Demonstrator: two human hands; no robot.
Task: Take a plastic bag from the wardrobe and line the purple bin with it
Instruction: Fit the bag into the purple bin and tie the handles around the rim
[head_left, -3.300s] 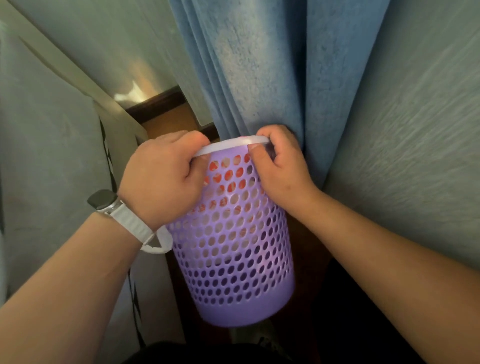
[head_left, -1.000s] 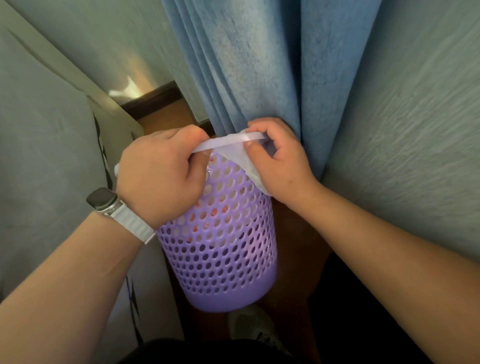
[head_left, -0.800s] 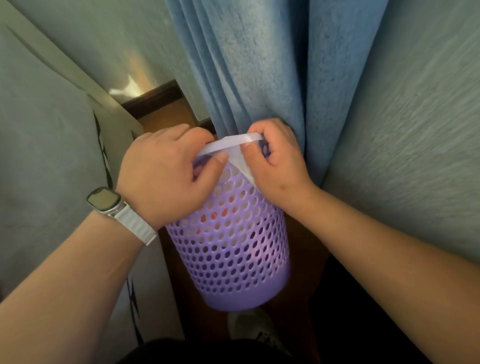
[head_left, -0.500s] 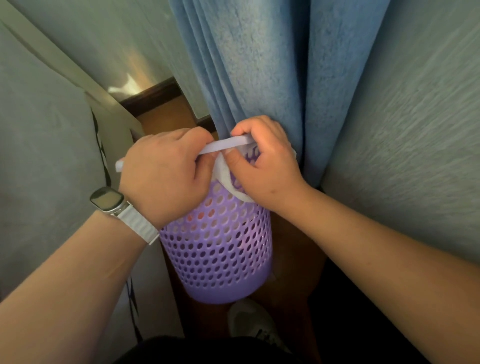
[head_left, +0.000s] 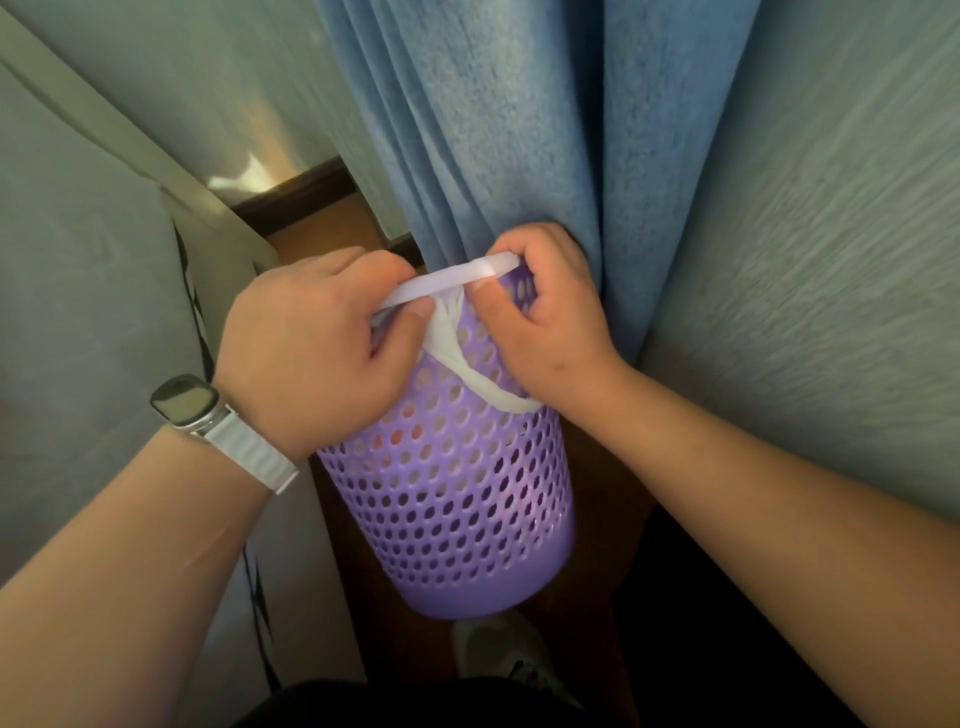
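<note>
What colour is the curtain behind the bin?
Blue curtain, clearest in the head view.

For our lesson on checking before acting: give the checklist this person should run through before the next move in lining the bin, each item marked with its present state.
1. Left hand gripping the plastic bag at the rim: ok.
2. Right hand gripping the rim: ok.
3. Bag folded over the near rim of the purple bin: ok.
4. Bag over the far rim: cannot tell, hidden by the hands.
5. Bin standing upright: not ok, it is tilted.
6. Blue curtain clear of the bin: not ok, it touches the right hand.
</note>
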